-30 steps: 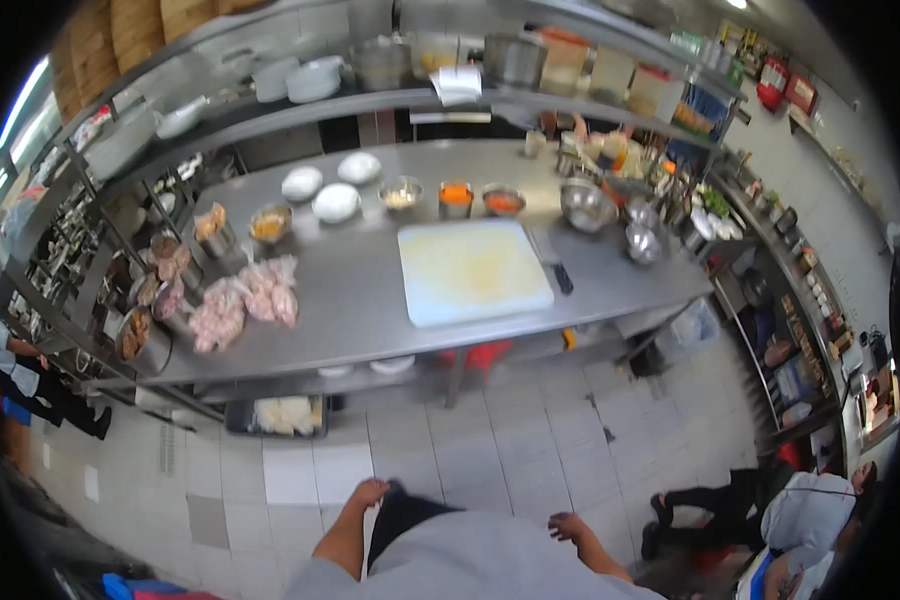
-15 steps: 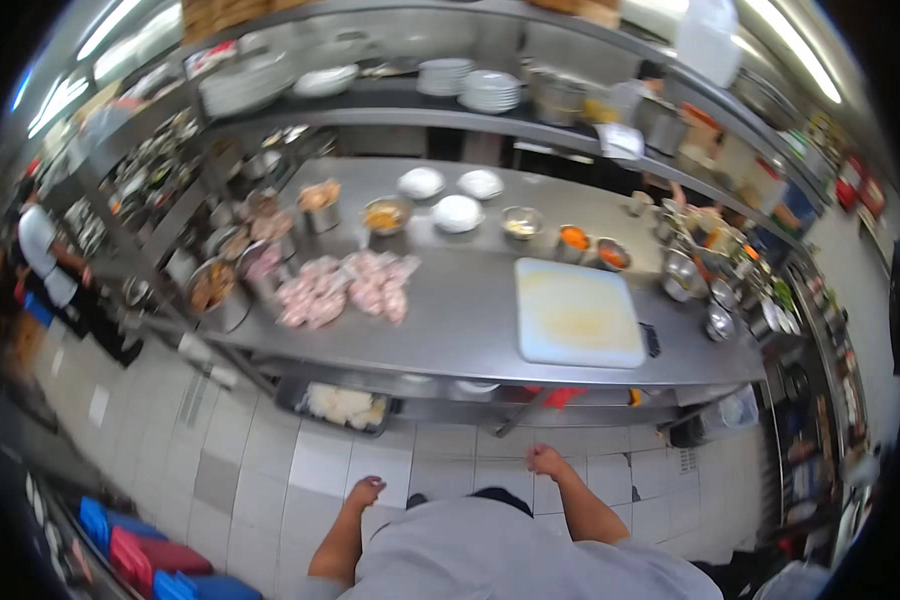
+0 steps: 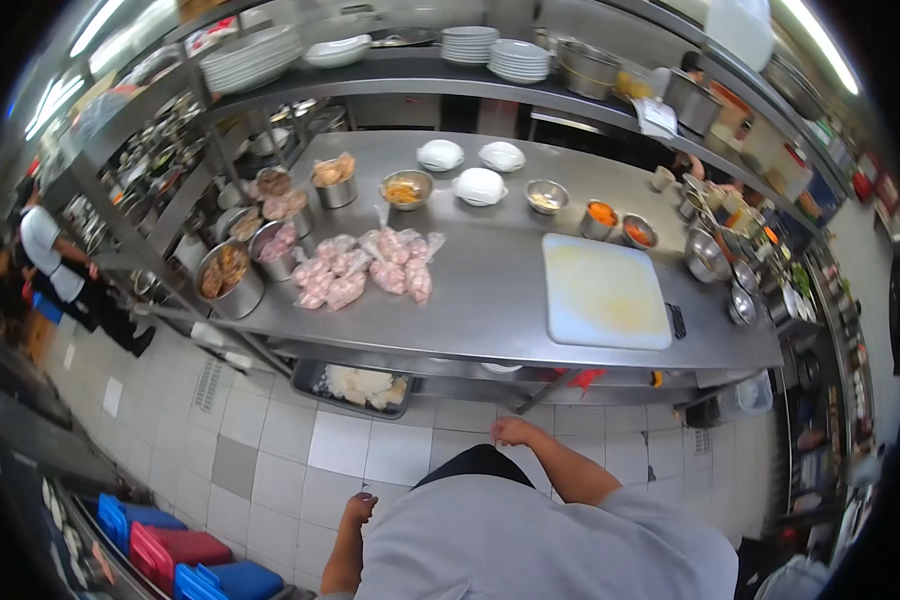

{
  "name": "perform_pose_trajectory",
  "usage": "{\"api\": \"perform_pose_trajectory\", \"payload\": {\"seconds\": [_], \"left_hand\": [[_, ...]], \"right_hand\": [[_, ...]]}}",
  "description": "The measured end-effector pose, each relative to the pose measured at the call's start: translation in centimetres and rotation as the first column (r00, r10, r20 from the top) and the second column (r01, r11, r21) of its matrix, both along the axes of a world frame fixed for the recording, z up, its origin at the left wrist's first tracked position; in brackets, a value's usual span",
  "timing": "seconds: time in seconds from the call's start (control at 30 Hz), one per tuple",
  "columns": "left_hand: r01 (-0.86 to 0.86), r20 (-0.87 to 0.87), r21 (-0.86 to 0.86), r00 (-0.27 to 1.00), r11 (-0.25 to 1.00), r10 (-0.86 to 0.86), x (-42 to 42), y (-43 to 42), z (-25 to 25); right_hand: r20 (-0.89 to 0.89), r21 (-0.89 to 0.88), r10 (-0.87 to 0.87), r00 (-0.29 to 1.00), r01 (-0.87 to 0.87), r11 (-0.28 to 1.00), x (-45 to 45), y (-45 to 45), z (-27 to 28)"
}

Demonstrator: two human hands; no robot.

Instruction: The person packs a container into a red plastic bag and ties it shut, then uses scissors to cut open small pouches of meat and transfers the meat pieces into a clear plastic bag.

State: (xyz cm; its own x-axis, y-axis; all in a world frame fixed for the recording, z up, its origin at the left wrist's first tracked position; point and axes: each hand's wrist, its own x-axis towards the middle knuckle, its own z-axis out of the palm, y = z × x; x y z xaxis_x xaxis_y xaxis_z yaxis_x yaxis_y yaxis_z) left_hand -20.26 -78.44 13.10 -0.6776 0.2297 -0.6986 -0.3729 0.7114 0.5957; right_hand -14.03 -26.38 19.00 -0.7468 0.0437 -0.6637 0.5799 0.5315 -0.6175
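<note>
My left hand [image 3: 360,508] hangs low at my left side above the floor tiles, fingers loosely curled, with nothing visible in it. In front of my body, below the table edge, my right hand [image 3: 513,431] is also curled and shows no object. Neither hand touches the steel table [image 3: 480,290]. On it lie a white cutting board [image 3: 608,292], knotted plastic bags of pinkish pieces [image 3: 332,272], and a black object [image 3: 676,321] beside the board. Farther back stand white dishes [image 3: 480,187], a bowl of yellow shreds [image 3: 407,189] and a container of orange food [image 3: 601,219].
Beneath the table is a black tray of pale food [image 3: 365,388]. Metal pots [image 3: 232,282] crowd its left end. Stacked plates [image 3: 519,61] stand on the overhead shelf. Blue and red bins [image 3: 180,547] sit at lower left; another person [image 3: 55,265] stands at far left.
The table and its contents have shifted up and to the right in view. My right hand has swung inward across my front, while my left hand appears slightly lower.
</note>
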Motion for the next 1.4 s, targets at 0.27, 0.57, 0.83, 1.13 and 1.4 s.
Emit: {"api": "perform_pose_trajectory", "payload": {"seconds": [0.27, 0.57, 0.83, 1.13, 1.4], "left_hand": [[0.258, -0.007, 0.103, 0.966, 0.961, -0.258, -5.5, 10.0, -2.2], [0.216, -0.082, 0.117, 0.975, 0.969, -0.207, -2.2, 13.9, 2.2], [0.343, -0.067, 0.154, 0.939, 0.927, -0.336, 8.3, 5.3, -2.0], [-0.125, 0.012, 0.076, 0.992, 0.989, 0.124, 3.2, -14.4, -1.1], [-0.710, 0.157, 0.117, 0.704, 0.695, 0.693, 1.4, -40.3, 1.0]], "right_hand": [[0.104, -0.020, -0.447, 0.888, 0.451, 0.892, 12.5, 3.7, 1.4], [0.390, -0.120, -0.547, 0.741, 0.630, 0.767, 33.9, 2.1, -5.3], [0.480, -0.049, -0.512, 0.712, 0.605, 0.795, 34.0, -0.8, -1.4], [0.385, -0.007, -0.348, 0.854, 0.380, 0.925, 12.9, -10.1, -0.3], [0.209, -0.184, 0.007, 0.978, 0.032, 0.982, -12.5, -34.3, 1.9]]}}
